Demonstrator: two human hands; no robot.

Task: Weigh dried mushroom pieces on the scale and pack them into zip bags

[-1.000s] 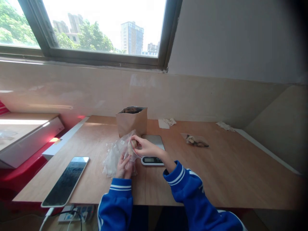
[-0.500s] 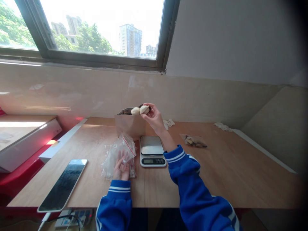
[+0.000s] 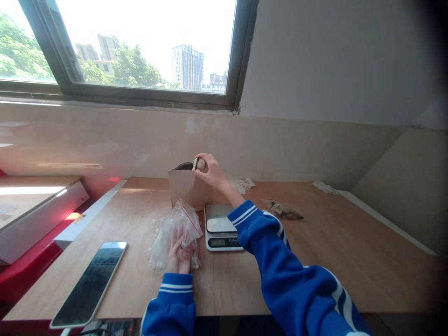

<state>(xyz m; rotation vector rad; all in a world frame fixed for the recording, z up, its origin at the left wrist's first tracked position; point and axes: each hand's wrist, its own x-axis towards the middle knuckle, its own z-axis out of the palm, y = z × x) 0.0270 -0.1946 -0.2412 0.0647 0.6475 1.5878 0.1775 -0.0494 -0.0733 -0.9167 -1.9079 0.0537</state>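
Note:
My right hand [image 3: 209, 170] is pinched around pale, rounded pieces that look like dried mushrooms [image 3: 199, 164], at the mouth of an upright kraft paper bag [image 3: 185, 189]. Its fingers partly cover them, so how many it holds is unclear. My left hand [image 3: 179, 254] has its palm up and fingers curled on a clear zip bag [image 3: 189, 219] with a red seal line. That bag lies over a pile of other clear bags [image 3: 159, 252]. Just right of them is a kitchen scale [image 3: 219, 219], its plate bare and its right edge hidden by my right sleeve.
A phone [image 3: 91, 284] lies at the left front of the table, above a power strip [image 3: 112, 326]. Right of the scale is a clear bag with dark brown pieces [image 3: 285, 211]. Crumpled white scraps [image 3: 244, 185] lie along the wall, under the window.
My right hand has moved slightly left and turned, bringing the pale pieces to the paper bag's opening. My left hand stays at the zip bag. The camera view has tipped up a little.

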